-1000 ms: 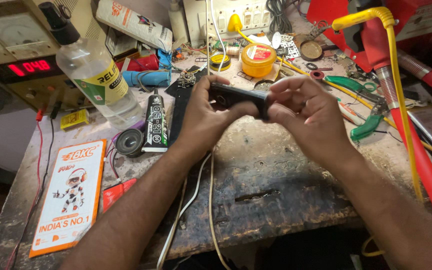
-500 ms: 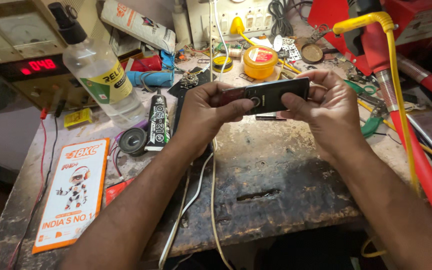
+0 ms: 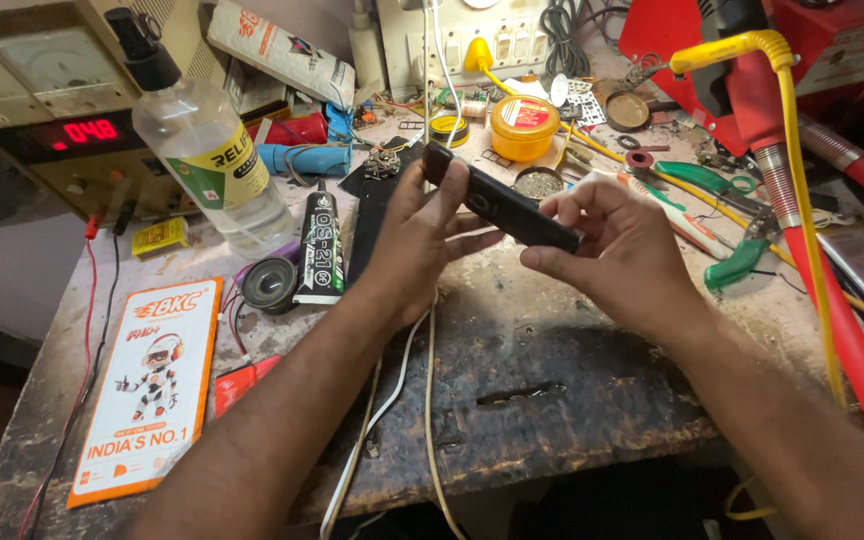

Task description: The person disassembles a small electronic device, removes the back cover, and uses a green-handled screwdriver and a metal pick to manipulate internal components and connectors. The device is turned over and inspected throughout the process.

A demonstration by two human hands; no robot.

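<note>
Both hands were raised above the middle of the workbench [image 3: 552, 400], sharing one object: a slim black handset [image 3: 502, 207], bar-shaped.

Orientation: the handset's long axis ran diagonally in the head view, from upper left (far end, towards the back of the bench) down to lower right (near end, towards the right hand). It was tilted rather than level, one broad dark face turned up towards the camera. It touched nothing but the hands and was held clear of the bench surface.

Left hand [image 3: 417, 245]: fingers wrapped around the upper-left half, thumb lying along the top face; closed on the handset.

Right hand [image 3: 627, 250]: thumb and curled fingers pinching the lower-right end; closed on the handset too.

Surroundings: a clear plastic bottle [image 3: 207, 160] with a black cap stood upright at the left, near a power supply [image 3: 42, 110] showing a red digital readout. A black glue tube [image 3: 320, 250] lay just left of the left wrist, a small round speaker [image 3: 269, 285] beside it. An orange printed card [image 3: 152, 385] lay flat at the near left. A yellow tin [image 3: 524, 127] sat beyond the handset. Green-handled pliers [image 3: 742, 262] lay to the right. White cables [image 3: 402, 400] ran under the left forearm.
</note>
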